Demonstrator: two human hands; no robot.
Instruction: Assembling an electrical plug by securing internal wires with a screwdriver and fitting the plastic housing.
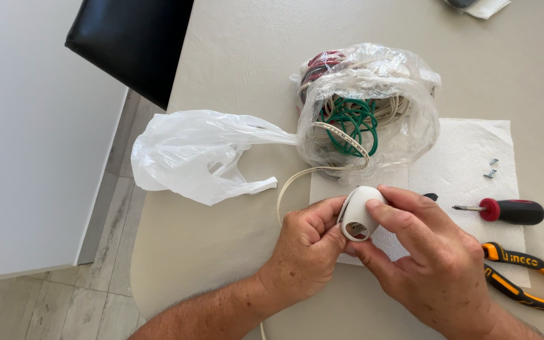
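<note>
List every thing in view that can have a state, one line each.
white plug housing: held in both hands, open end toward the camera
left hand: gripping the housing
right hand: gripping the housing
clear bag of coiled wires: open, lying on the table
white plastic bag: crumpled, flat
screwdriver: lying on paper towel
pliers: lying, handles apart
two screws: loose

Setting: home interior, dining or kitchen area. Evidence: beige rounded table (pixel 221 56), black padded chair (pixel 133 44), tiled floor (pixel 105 252). Hand tools, screwdriver (pixel 511 211) and pliers (pixel 524 277), laid on paper towel (pixel 467 151).
</note>
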